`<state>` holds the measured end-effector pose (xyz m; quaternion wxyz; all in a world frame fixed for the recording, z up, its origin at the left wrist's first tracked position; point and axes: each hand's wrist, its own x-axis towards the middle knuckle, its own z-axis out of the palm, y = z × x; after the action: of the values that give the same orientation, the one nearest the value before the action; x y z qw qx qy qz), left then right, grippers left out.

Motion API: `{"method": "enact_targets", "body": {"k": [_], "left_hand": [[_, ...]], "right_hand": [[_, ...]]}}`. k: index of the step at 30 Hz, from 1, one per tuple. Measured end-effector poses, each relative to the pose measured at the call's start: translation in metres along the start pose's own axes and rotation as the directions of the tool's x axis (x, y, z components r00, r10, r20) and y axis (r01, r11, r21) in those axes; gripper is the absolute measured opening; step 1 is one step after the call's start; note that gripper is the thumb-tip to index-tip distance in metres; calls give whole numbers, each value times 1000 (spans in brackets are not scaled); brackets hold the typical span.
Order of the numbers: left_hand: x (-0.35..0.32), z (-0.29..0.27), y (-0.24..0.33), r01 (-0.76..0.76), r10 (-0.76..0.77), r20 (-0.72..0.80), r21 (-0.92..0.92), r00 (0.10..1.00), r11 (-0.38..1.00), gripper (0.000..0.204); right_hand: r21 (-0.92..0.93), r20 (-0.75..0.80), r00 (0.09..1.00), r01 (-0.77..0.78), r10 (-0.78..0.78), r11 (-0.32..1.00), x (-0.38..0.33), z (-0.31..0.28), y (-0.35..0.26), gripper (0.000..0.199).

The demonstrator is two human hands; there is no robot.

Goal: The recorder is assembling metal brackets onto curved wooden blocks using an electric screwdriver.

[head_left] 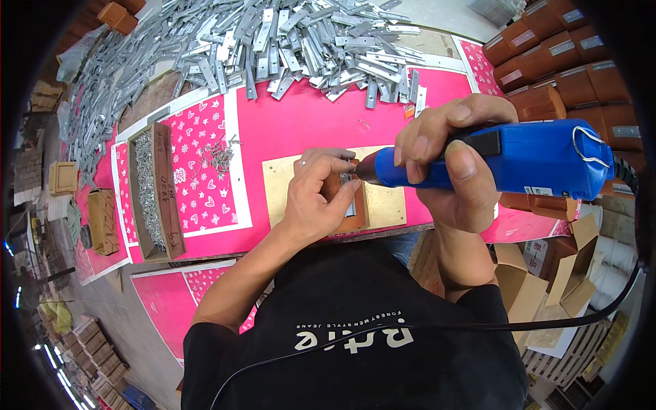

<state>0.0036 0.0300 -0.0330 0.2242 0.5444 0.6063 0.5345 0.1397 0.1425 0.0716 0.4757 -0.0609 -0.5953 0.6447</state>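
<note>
My right hand (459,160) is wrapped round a blue electric screwdriver (547,158), held nearly level with its dark nose pointing left. That nose reaches the fingertips of my left hand (316,197), whose thumb and fingers close on a small brown block (357,221). A grey metal strip (351,208) shows on the block beside my thumb. Under the block lies a pale yellow board (279,179) on the pink table covering. My fingers and the screwdriver's nose hide the bit and whatever it touches.
A large heap of grey metal strips (273,41) covers the table's far side. At left stands a long wooden box (167,198) of screws, with loose screws (220,156) beside it. Brown pieces with metal plates (567,65) are stacked at right. A black cord (581,318) crosses my front.
</note>
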Motion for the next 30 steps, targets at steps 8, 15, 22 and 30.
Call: {"method": "enact_targets", "body": {"k": [8, 15, 22, 30], "left_hand": [[2, -2, 2, -7, 7, 8, 20, 1000, 1000, 30], [1, -5, 6, -5, 3, 23, 65, 1000, 998, 32], [-2, -14, -1, -70, 71, -20, 52, 997, 996, 44], [11, -133, -56, -97, 133, 36, 868, 990, 486, 21]], "right_hand": [[10, 19, 1000, -5, 5, 1000, -1, 3, 7, 28], [35, 121, 993, -17, 13, 999, 6, 5, 12, 31], [292, 314, 938, 53, -149, 955, 17, -5, 0, 34], [237, 190, 947, 210, -257, 949, 1, -27, -26, 34]]}}
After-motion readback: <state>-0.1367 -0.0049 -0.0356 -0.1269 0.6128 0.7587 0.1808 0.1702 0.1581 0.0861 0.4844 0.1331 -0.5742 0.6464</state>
